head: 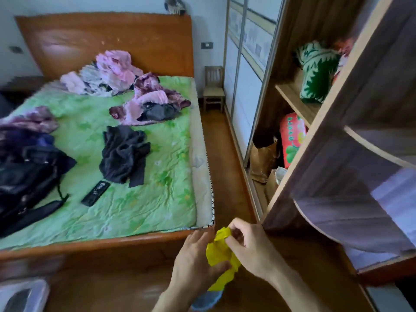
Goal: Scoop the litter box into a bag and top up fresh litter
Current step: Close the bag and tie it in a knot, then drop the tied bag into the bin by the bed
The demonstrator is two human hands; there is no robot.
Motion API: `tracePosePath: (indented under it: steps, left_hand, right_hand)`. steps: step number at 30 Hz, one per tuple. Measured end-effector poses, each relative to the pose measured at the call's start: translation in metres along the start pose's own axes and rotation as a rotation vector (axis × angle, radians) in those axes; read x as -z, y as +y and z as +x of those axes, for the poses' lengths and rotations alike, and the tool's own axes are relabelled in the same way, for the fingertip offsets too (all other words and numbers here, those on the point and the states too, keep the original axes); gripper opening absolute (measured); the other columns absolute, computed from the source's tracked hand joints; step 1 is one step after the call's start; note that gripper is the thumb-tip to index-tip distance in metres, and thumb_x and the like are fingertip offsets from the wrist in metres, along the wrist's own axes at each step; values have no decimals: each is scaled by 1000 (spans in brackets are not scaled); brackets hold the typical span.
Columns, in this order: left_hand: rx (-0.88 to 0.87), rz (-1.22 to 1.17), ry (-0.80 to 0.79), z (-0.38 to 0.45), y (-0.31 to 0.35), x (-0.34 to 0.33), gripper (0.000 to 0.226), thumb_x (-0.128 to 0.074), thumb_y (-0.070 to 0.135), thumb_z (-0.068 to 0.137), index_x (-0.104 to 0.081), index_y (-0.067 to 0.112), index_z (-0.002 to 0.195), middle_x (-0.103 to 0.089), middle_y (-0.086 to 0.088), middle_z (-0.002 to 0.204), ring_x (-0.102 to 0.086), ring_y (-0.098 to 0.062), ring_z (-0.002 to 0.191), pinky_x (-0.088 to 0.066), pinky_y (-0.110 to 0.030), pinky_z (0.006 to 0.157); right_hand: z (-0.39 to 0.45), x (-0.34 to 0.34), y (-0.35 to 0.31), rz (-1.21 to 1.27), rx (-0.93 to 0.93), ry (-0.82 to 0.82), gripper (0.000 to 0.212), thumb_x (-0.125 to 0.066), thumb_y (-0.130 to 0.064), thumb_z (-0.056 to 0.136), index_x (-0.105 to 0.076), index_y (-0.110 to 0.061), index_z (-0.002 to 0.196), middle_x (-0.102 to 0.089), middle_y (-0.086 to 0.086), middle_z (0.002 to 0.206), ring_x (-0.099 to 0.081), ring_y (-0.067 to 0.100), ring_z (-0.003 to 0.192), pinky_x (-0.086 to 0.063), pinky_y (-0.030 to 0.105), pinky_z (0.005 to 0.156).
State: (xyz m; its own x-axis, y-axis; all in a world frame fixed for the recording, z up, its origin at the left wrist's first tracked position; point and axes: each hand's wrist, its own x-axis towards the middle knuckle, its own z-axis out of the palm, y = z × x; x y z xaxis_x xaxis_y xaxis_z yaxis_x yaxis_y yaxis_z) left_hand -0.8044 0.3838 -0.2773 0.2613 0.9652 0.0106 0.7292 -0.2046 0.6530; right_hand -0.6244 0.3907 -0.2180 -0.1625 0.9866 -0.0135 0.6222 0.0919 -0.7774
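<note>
A crumpled yellow plastic bag (221,255) hangs between both hands at the bottom centre of the head view, above the wooden floor. My left hand (195,262) pinches its lower part with the thumb, fingers spread upward. My right hand (249,242) grips its top edge between fingertips. A white and grey plastic object (22,296), possibly the litter box, shows blurred in the bottom left corner. No scoop or litter is in view.
A wooden bed (108,242) with a green cover and scattered clothes fills the left. An open wardrobe (315,154) with shelves and bundles stands on the right. A narrow floor aisle (225,154) runs between them to a small chair (213,88).
</note>
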Motion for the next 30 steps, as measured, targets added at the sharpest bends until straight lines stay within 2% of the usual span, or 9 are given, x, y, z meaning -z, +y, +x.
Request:
tracePosePath:
  steps: [2,5,11,15,19,22,25,27,30]
  left_hand:
    - [89,66,44,-7,12,-6,78,-63,75,60,-55,36,127,-54,19,121,-50,-8,114,-46,-27,93]
    - [219,164,34,-16,22,-8,68,-57,76,60,-50,35,113,-53,18,104,-50,-11,105,-42,-26,85]
    - [268,71,168,-15,-3,-18,31,-58,53,71,-39,33,85,-46,17,76,-57,-15,85,-41,-27,70]
    - [260,28,240,-9,-28,-19,17,-56,40,75,-43,32,82,-53,11,78,-57,-18,81,-40,-30,68]
    - [266,-45,338,-13,-50,-18,15,-64,28,74,-54,28,85,-56,10,79,-56,-13,76,-38,-27,63]
    - [268,-63,380,-19,-64,-13,13,-63,28,75,-56,27,86,-54,11,79,-57,-14,74,-45,-34,63]
    - [299,-80,419,-29,-75,-8,12,-60,26,74,-55,26,85,-55,9,80,-58,-17,73,-47,-38,61]
    - [303,-83,452,-34,-77,-4,17,-62,21,73,-50,28,84,-52,9,78,-56,-17,70,-44,-36,59]
    - [315,-76,488,-37,-80,-3,19,-63,17,74,-47,28,79,-47,11,75,-51,-13,66,-35,-25,56]
  right_hand:
    - [9,4,4,21,31,-77,14,-60,-25,88,-56,-23,74,-63,-3,66,-59,10,61,-49,37,59]
    - [19,4,2,15,79,-116,12,-60,-27,86,-57,-24,75,-64,-2,67,-59,11,60,-49,35,59]
    - [41,-6,-12,-7,169,-216,13,-61,-25,84,-55,-26,72,-63,-6,62,-58,7,57,-48,29,57]
    - [53,-15,-17,-28,230,-290,12,-63,-26,83,-56,-24,74,-62,-9,65,-57,5,61,-48,29,59]
    - [64,-25,-21,-97,306,-356,15,-68,-25,82,-55,-28,75,-58,-13,73,-56,6,68,-43,19,60]
    - [75,-36,-22,-135,344,-416,17,-74,-26,76,-59,-28,84,-57,-12,81,-57,7,76,-47,21,63]
    - [88,-49,-17,-223,364,-496,30,-72,-22,75,-59,-31,100,-54,-16,93,-55,1,84,-42,11,69]
    - [98,-61,-11,-268,382,-551,43,-69,-19,74,-56,-32,113,-53,-17,102,-54,-2,92,-42,10,78]
    - [114,-78,2,-274,407,-677,55,-68,-21,71,-55,-33,123,-56,-15,114,-55,1,107,-45,19,94]
